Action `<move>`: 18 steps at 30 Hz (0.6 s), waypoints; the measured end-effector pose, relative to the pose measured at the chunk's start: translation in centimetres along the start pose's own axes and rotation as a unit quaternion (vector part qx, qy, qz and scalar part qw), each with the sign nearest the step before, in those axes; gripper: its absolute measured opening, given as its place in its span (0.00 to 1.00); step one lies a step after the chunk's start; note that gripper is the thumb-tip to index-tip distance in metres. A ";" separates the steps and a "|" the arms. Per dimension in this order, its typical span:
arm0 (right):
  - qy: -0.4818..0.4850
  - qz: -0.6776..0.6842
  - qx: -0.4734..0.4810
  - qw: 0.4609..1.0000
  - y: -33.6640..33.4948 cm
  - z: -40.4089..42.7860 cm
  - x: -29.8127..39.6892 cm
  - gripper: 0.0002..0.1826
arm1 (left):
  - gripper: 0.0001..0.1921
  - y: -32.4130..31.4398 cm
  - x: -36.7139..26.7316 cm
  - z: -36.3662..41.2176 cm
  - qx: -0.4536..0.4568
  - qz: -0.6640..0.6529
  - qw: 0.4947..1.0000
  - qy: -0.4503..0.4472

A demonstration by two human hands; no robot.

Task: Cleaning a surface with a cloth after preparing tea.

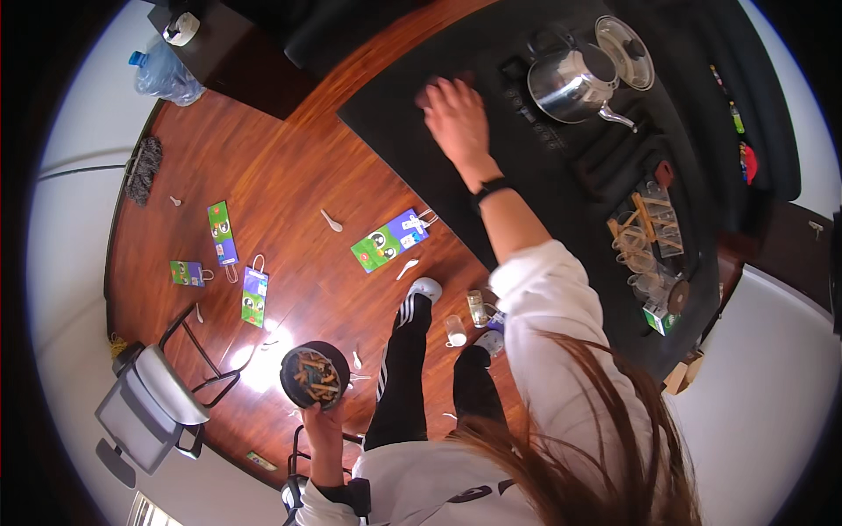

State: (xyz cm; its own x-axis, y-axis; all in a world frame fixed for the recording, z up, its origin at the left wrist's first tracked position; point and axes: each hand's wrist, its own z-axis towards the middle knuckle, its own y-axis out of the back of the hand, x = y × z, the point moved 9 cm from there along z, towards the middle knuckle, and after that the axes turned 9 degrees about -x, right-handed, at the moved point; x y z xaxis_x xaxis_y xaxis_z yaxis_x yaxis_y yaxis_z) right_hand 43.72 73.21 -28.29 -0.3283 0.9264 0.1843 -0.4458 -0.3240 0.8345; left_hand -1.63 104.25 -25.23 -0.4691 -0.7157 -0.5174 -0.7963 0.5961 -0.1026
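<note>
My left hand [323,421] grips a round black ashtray [288,381] by its near side, above the wooden floor. Cigarette butts [317,375] fill the ashtray. My right hand [456,115] reaches out over the black table [408,141], palm down. Under its fingers is a dark reddish object [424,98], mostly covered and blurred; its kind is unclear. To the right of that hand stands a shiny steel kettle [559,82] near a row of control markings, with a glass lid [625,52] leaning beside it.
Glass cups and wooden tongs [643,217] crowd the table's right part. On the floor [289,171] lie green-and-purple paper bags [389,243], several white spoons [331,221], a white mug [455,331] and a jar [477,309]. An office chair [148,401] is at lower left; a water bottle [164,75] stands beyond.
</note>
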 end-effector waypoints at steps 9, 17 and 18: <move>-0.306 -0.160 0.070 0.936 18.9 -29.3 -10.2 0.23 | 0.23 -1.7 0.9 1.9 -0.012 -0.019 0.999 0.032; -0.352 -0.251 0.014 0.901 14.9 -21.6 -6.1 0.16 | 0.24 -0.4 3.6 2.8 -0.025 -0.012 0.999 0.045; -0.284 -0.235 -0.020 0.930 13.0 -18.5 -4.4 0.17 | 0.24 -0.1 3.9 3.0 -0.028 -0.021 0.998 0.052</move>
State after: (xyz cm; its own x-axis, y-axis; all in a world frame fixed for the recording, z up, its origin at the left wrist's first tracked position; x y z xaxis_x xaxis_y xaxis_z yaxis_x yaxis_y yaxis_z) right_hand 23.92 61.32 -27.85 0.3972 0.9159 0.0586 -0.4627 0.1447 0.8746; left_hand -2.23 102.52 -29.80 -0.4703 -0.7748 -0.4225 -0.8346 0.5461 -0.0725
